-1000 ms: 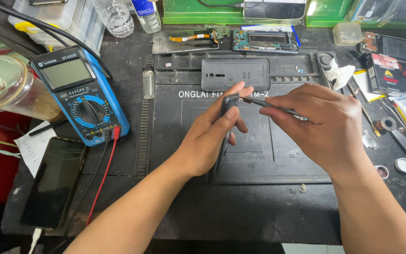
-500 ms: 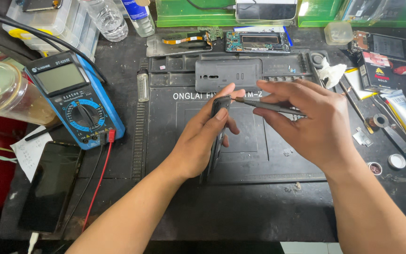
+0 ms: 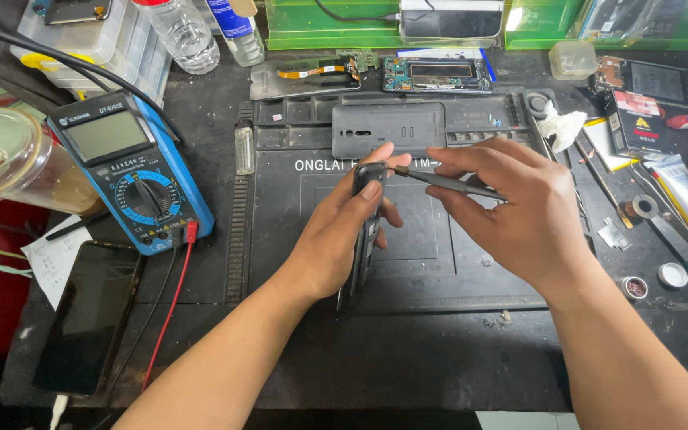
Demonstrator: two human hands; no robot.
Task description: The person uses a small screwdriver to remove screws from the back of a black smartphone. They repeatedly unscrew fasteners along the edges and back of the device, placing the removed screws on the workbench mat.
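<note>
Near the table's left edge sits your blue multimeter [image 3: 138,179]. Mid-table, your left hand [image 3: 344,231] has its grip clenched on the phone [image 3: 366,231], stood on edge; your right hand [image 3: 511,215] pinches dark tweezers [image 3: 447,183], tip touching the phone's top.

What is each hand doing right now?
Left hand: closed on the dark phone frame, held on edge.
Right hand: closed on the thin dark tool.

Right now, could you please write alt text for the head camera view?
The left hand holds a dark phone on edge over a black repair mat while the right hand brings a thin tool to its top end. A blue multimeter lies left.
</note>
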